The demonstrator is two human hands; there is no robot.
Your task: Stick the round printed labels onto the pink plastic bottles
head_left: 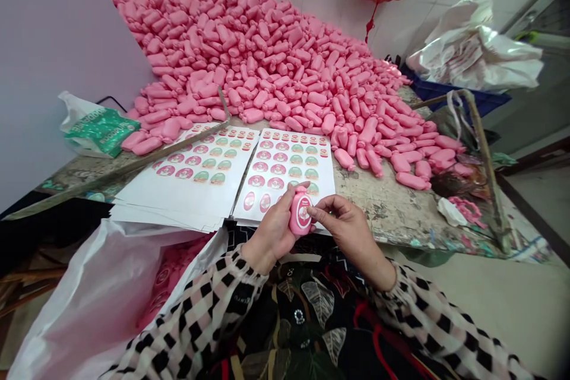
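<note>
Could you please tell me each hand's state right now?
Left hand: holding a pink bottle.
Right hand: fingers partly curled, at the bottle's oval label; whether they grip it cannot be told.

Left hand [276, 224] cupped, right hand [350, 227] curled close beside it.

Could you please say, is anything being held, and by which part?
The left hand holds a pink bottle by its body; the right hand is at its label.

Bottles [262, 53] lie heaped behind the sticker sheets [286, 175] on the table [383, 208].
</note>
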